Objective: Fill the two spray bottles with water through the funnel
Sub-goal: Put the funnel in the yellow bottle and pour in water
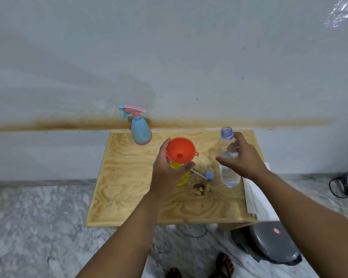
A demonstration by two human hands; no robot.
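Note:
An orange funnel point(180, 150) sits in the neck of a yellow spray bottle point(182, 177) at the middle of the wooden table point(129, 187). My left hand point(167, 175) is wrapped around the funnel's rim and the bottle's neck, hiding most of the bottle. A clear, uncapped water bottle point(228, 173) stands upright to the right. My right hand point(243, 159) curves around its upper part with fingers spread; whether it touches is unclear. A blue spray bottle point(141, 131) with a pink trigger head stands at the table's back edge.
A blue cap point(209, 175) and a thin white tube point(199, 174) lie between the two bottles. White paper point(257, 199) hangs off the table's right side. A grey lidded bin point(273, 243) stands on the floor at the right, with a black cable point(340, 183) beyond.

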